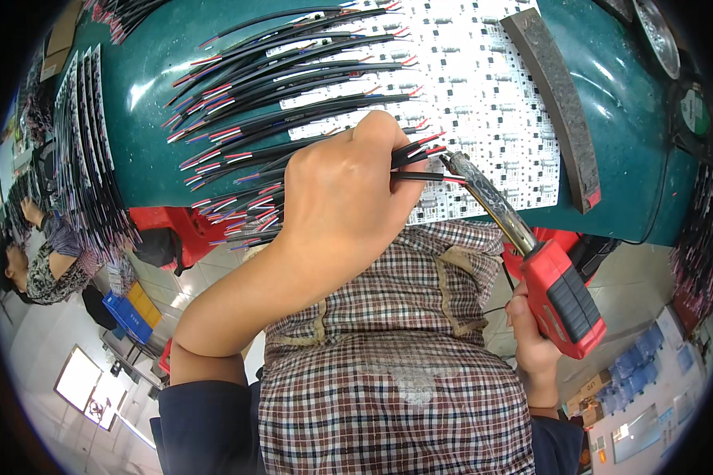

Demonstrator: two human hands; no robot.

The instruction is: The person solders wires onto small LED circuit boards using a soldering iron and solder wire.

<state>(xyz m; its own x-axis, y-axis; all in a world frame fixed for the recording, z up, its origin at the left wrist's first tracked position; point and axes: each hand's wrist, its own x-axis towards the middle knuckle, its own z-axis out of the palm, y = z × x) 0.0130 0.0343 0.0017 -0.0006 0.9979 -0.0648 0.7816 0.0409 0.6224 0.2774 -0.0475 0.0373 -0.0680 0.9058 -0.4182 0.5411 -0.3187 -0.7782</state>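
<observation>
Left hand (345, 198) pinches a thin, floppy black cable (420, 176) near its stripped end over the white LED panel (483, 87) on the green desk (634, 158), right hand (535, 340) wrapped round the red soldering iron (558, 289), so grip close to the tip.

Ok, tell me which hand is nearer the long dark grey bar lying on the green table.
Right. The right hand sits below the dark grey bar; the left hand is farther off, left of it.
</observation>
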